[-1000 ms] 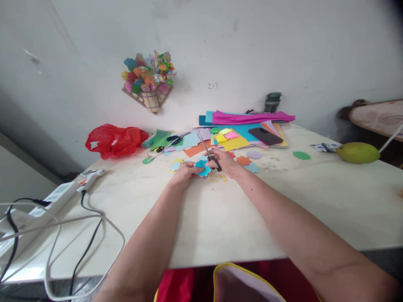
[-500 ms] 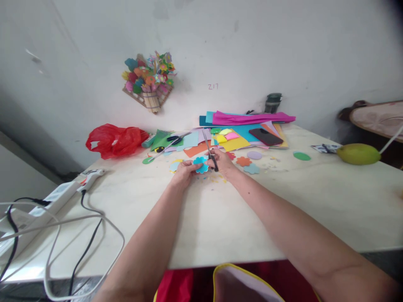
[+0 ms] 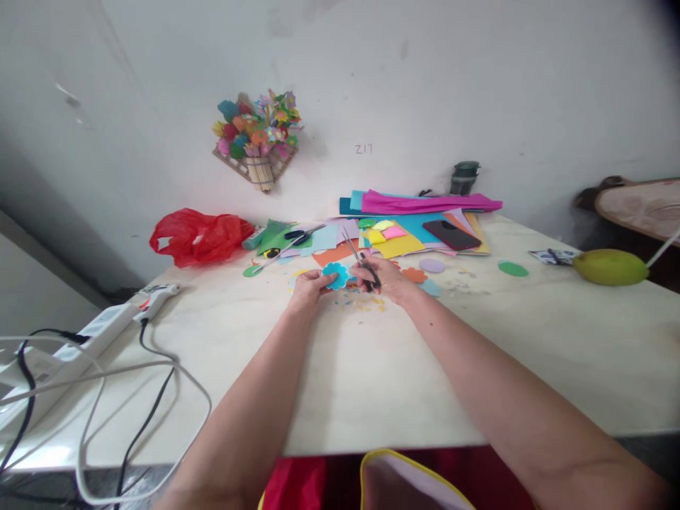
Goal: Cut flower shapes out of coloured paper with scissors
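Observation:
Pinched between the thumb and fingers of my left hand [image 3: 311,287] is a blue scalloped flower cutout [image 3: 336,276], raised over the table. My right hand [image 3: 387,278] is closed around the black handles of a pair of scissors [image 3: 351,244], whose blades point up and away, apart from the cutout. Small yellow and blue scraps [image 3: 372,304] lie below the hands. Beyond my right hand are an orange flower cutout [image 3: 413,275], a light blue one [image 3: 431,287] and a lilac oval [image 3: 431,265].
Colored sheets [image 3: 401,246] and a phone [image 3: 451,235] lie at the back, near a second pair of scissors [image 3: 304,234]. A red plastic bag [image 3: 199,237] sits back left. A power strip [image 3: 98,336] with cables is at left, a yellow-green oval object [image 3: 610,267] at right.
My right hand has drawn right with the scissors, away from the blue flower cutout. My left hand still holds the cutout, shifted slightly left. The whole view has moved a little.

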Demonstrator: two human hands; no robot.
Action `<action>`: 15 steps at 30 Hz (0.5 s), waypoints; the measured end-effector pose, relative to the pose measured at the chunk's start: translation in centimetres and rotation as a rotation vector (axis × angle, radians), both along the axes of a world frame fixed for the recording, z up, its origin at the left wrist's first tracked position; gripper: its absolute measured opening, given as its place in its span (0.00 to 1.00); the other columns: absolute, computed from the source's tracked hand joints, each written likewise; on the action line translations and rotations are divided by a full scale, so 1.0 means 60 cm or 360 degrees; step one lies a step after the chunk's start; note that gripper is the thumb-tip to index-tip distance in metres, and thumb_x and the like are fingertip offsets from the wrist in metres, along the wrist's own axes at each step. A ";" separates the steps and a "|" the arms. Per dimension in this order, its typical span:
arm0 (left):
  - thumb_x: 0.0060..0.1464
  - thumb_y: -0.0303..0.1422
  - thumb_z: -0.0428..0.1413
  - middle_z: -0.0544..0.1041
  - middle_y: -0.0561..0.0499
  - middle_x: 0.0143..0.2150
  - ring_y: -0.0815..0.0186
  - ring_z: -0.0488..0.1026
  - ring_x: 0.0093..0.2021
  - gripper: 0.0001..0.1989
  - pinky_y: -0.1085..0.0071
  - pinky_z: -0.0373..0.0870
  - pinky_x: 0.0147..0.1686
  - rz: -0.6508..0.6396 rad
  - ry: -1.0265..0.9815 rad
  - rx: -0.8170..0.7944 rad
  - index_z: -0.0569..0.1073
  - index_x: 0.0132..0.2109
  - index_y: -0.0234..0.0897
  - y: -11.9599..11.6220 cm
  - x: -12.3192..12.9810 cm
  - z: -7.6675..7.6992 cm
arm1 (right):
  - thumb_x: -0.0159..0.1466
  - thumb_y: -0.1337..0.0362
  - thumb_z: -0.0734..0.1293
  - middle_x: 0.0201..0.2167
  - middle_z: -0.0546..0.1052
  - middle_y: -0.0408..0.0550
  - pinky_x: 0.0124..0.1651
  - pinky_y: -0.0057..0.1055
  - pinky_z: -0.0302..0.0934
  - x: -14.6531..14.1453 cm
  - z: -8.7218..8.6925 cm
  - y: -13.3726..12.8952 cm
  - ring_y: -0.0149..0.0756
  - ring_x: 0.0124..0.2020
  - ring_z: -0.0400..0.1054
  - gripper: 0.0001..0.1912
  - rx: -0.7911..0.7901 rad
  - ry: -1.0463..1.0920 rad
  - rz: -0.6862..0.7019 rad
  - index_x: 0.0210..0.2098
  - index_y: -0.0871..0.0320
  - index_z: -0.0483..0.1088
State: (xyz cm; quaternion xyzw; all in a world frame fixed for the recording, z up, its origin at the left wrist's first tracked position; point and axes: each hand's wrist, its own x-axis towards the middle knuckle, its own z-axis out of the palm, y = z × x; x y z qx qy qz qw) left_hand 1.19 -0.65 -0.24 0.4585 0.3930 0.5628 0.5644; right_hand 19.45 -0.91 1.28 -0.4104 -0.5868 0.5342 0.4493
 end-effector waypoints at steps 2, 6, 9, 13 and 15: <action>0.29 0.33 0.68 0.73 0.52 0.21 0.69 0.70 0.24 0.14 0.70 0.68 0.31 -0.0001 -0.0015 0.0002 0.70 0.20 0.33 0.001 -0.001 0.000 | 0.49 0.57 0.72 0.18 0.70 0.42 0.11 0.20 0.43 0.005 0.003 -0.001 0.25 0.16 0.63 0.16 -0.0005 -0.0099 0.0084 0.28 0.60 0.66; 0.30 0.34 0.67 0.73 0.52 0.22 0.68 0.71 0.24 0.14 0.69 0.69 0.32 0.0007 -0.0035 0.0006 0.70 0.20 0.33 0.004 -0.003 -0.004 | 0.52 0.57 0.70 0.20 0.71 0.44 0.11 0.20 0.46 0.015 0.007 -0.003 0.26 0.16 0.64 0.14 0.0016 -0.0227 0.0253 0.27 0.61 0.66; 0.30 0.34 0.67 0.73 0.52 0.22 0.68 0.71 0.25 0.14 0.68 0.69 0.33 0.0019 -0.0069 0.0011 0.69 0.21 0.33 0.008 -0.005 -0.007 | 0.54 0.57 0.69 0.21 0.73 0.45 0.12 0.20 0.48 0.024 0.009 -0.003 0.26 0.17 0.65 0.13 0.0043 -0.0299 0.0347 0.27 0.61 0.66; 0.30 0.33 0.68 0.74 0.51 0.24 0.68 0.72 0.26 0.14 0.68 0.70 0.33 0.0017 -0.0122 0.0005 0.69 0.21 0.32 0.008 -0.007 -0.006 | 0.55 0.57 0.68 0.21 0.74 0.46 0.13 0.20 0.49 0.034 0.014 -0.003 0.27 0.17 0.66 0.13 0.0015 -0.0390 0.0449 0.26 0.61 0.66; 0.29 0.32 0.68 0.74 0.51 0.23 0.69 0.71 0.25 0.15 0.69 0.70 0.33 0.0016 -0.0136 0.0002 0.69 0.21 0.32 0.007 -0.008 -0.004 | 0.55 0.57 0.68 0.21 0.74 0.46 0.13 0.20 0.49 0.036 0.017 -0.004 0.27 0.17 0.66 0.13 0.0016 -0.0429 0.0468 0.25 0.61 0.66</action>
